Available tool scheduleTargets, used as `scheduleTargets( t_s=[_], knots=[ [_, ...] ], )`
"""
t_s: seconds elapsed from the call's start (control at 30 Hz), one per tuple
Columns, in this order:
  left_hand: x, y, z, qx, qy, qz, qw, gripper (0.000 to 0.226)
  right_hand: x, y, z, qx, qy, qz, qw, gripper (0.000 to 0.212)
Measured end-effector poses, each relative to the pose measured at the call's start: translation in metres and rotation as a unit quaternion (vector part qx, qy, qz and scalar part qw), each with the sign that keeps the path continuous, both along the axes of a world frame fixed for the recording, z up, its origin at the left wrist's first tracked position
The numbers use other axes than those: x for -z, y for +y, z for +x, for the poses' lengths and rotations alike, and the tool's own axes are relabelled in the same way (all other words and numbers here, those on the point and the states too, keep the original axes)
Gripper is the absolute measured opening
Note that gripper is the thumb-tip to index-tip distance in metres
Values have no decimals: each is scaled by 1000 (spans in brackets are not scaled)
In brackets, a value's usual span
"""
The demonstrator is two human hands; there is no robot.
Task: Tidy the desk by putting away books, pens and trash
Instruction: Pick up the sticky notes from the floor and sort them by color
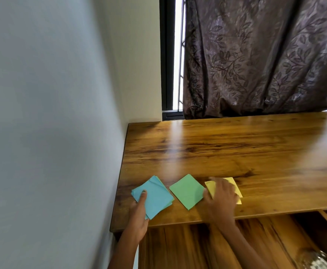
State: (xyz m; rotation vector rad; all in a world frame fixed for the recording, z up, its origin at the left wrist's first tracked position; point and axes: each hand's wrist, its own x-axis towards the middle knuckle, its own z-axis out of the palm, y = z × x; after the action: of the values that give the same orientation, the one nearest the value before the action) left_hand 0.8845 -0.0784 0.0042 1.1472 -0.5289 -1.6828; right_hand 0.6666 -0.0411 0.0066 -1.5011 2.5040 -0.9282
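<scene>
Three stacks of coloured paper lie in a row along the near edge of the wooden surface (236, 148), close to its left corner by the wall (42, 113). Count: one blue stack (155, 197), one green stack (187, 191), one yellow stack (234, 186). All three are turned corner-on to the surface edge. Blue and green sit just beside each other without touching; the green stack's right corner reaches the right hand.

The left hand (138, 216) holds the blue stack at its near left corner, thumb laid on top and the fingers under the stack, out of sight. The blue sheets are slightly fanned, with several edges showing at the far and right sides.

The right hand (220, 197) lies palm-down over the yellow stack, fingers spread and fairly flat, covering most of it; motion blur prevents telling whether it pinches any sheet.

Behind the surface: one dark window frame (167, 55) and one brown leaf-patterned curtain (255, 55).
</scene>
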Motion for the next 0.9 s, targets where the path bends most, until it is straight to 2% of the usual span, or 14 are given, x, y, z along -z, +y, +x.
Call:
scheduleTargets(
  t_s=[0.1,0.2,0.4,0.5,0.6,0.67,0.77,0.9],
  knots=[
    [0,0,0,5,-4,4,1000,21,8,-2,34,-160,44,75,983,58],
    [0,0,0,4,2,13,1000,19,10,-8,51,-183,117,145,965,52],
    [-2,1,0,-6,12,21,1000,13,-3,-13,61,-222,178,183,941,52],
    [-3,1,1,-8,14,22,1000,11,-3,-9,51,-212,156,166,951,40],
    [-5,1,-1,-16,16,27,999,13,-11,-8,39,-100,4,78,992,31],
    [-4,1,-2,-22,8,25,999,17,-17,-7,36,-58,-58,-7,997,33],
    [-5,0,-4,-14,-11,24,1000,23,-28,-1,48,-96,-20,-49,994,37],
    [-5,8,-12,23,23,20,999,38,-29,8,96,-245,92,4,965,34]
  ],
)
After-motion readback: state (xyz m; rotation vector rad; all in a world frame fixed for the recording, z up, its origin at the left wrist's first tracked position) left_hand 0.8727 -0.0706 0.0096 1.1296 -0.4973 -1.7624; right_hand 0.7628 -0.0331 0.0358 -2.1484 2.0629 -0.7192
